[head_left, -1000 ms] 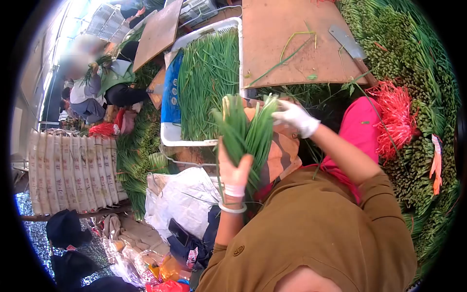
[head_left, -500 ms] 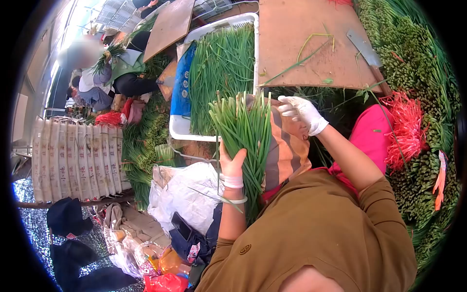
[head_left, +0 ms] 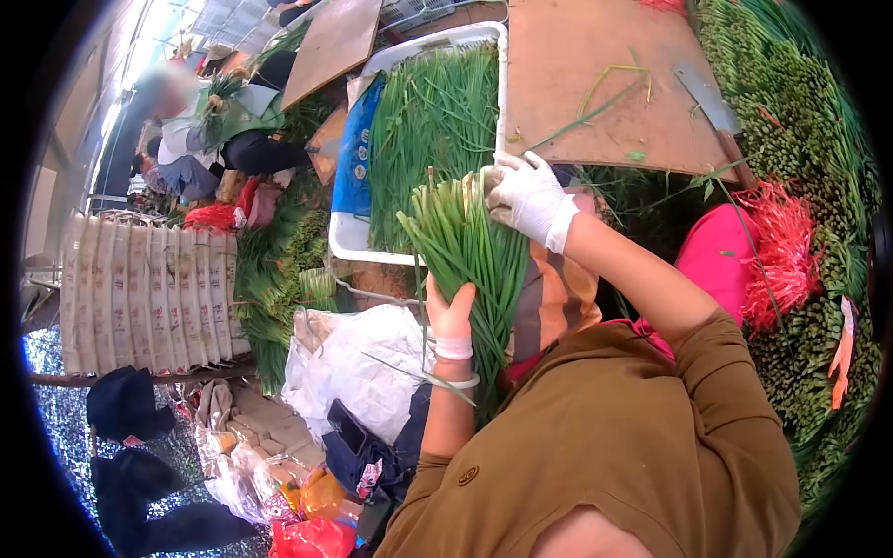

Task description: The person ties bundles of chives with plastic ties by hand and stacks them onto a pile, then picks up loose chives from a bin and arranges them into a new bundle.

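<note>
A thick bunch of green chives (head_left: 474,246) stands upright in front of my chest, cut pale ends at the top. My left hand (head_left: 450,312) is wrapped round its lower part from the left side, with white bands at the wrist. My right hand (head_left: 532,200), in a white glove, is at the upper right of the bunch. Its bent fingers press against the stalk ends; what the fingertips pinch is partly hidden. Behind the bunch, more chives (head_left: 433,130) lie in a white crate (head_left: 502,88) lined partly with blue plastic.
A brown board (head_left: 595,84) with a cleaver (head_left: 705,98) lies at upper right. Red plastic ties (head_left: 779,251) rest on stacked greens (head_left: 800,130) at the right. A white sack (head_left: 363,363) and a phone (head_left: 348,426) are at lower left. Another person (head_left: 233,126) sits at upper left, holding greens.
My right hand has moved left from beside the bunch onto its cut ends, its fingers now bent against them. The bunch has tilted slightly; my left hand keeps its grip.
</note>
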The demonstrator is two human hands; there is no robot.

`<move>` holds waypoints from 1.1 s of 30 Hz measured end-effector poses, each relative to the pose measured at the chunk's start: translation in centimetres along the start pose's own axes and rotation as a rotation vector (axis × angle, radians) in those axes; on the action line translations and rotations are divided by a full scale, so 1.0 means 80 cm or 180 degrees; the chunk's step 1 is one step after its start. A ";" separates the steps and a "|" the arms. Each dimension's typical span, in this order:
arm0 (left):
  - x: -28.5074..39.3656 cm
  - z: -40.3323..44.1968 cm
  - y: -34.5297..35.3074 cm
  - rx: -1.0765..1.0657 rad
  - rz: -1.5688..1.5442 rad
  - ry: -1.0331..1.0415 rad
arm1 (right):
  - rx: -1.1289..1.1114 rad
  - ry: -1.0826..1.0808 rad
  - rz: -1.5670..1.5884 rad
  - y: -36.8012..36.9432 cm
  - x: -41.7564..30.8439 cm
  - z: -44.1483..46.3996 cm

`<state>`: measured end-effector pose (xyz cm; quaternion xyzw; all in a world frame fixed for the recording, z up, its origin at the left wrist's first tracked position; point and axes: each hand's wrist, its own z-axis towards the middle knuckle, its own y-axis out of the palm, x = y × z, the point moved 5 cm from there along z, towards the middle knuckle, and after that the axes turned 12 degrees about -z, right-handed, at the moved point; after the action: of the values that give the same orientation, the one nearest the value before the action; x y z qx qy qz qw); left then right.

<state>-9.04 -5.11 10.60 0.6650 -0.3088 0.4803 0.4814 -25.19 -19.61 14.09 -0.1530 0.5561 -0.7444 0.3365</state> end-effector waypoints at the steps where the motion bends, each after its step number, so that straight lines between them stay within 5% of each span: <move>1: -0.001 0.000 -0.006 0.0044 -0.0190 -0.0021 | 0.0278 0.0018 0.0419 -0.006 0.005 0.005; 3: -0.003 0.000 -0.015 0.0121 -0.0516 -0.0055 | 0.0795 0.0038 0.1257 -0.027 0.018 0.012; 4: -0.004 0.001 -0.018 0.0145 -0.0644 -0.0065 | 0.0886 0.1145 0.3326 -0.019 0.031 0.006; 7: -0.009 0.005 -0.025 0.0101 -0.0968 -0.0151 | 0.1217 0.2063 0.5341 -0.051 0.060 0.007; 11: -0.003 -0.001 -0.012 0.0140 -0.0959 -0.0098 | -0.0239 0.1378 0.3834 -0.094 0.009 0.008; 12: 0.003 -0.006 -0.005 0.0208 -0.0765 -0.0030 | -0.0067 0.0464 0.2441 -0.095 -0.009 0.016; 14: 0.012 -0.015 0.009 0.0331 -0.0378 0.0100 | -0.0028 0.0144 0.0702 -0.088 -0.042 0.018; 16: 0.006 -0.020 0.005 0.0380 -0.0204 0.0153 | -0.0632 0.0020 0.0428 -0.066 -0.059 0.023; 18: 0.005 -0.022 0.002 0.0455 -0.0200 0.0202 | -0.0622 -0.0279 0.0872 -0.062 -0.074 0.014; 19: 0.001 -0.018 -0.007 0.0458 -0.0373 0.0060 | -0.0944 -0.0461 0.1852 -0.061 -0.077 0.002; 22: -0.007 -0.004 -0.025 0.0328 -0.0816 -0.0091 | -0.2818 -0.0065 0.4071 -0.122 -0.087 -0.034; 23: 0.005 -0.004 -0.012 0.0402 -0.0939 -0.0051 | -0.3214 -0.0130 0.3570 -0.142 -0.084 -0.037; 26: -0.008 0.005 -0.025 0.0178 -0.1222 -0.0208 | -0.1871 0.0693 0.4490 -0.097 -0.043 -0.039; 28: -0.006 0.005 -0.020 0.0186 -0.1339 -0.0197 | -0.1291 0.1403 0.3762 -0.042 -0.001 -0.038; 31: -0.009 0.001 -0.017 0.0216 -0.1016 -0.0048 | -0.0822 0.1155 0.2834 -0.016 0.011 -0.029; 33: 0.002 -0.008 0.000 0.0160 0.0617 0.0196 | -0.0503 0.0805 0.2575 0.007 -0.002 -0.019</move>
<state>-9.23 -4.53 10.77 0.6288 -0.3447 0.5524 0.4250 -25.81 -18.47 13.11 0.1445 0.6634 -0.5206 0.5176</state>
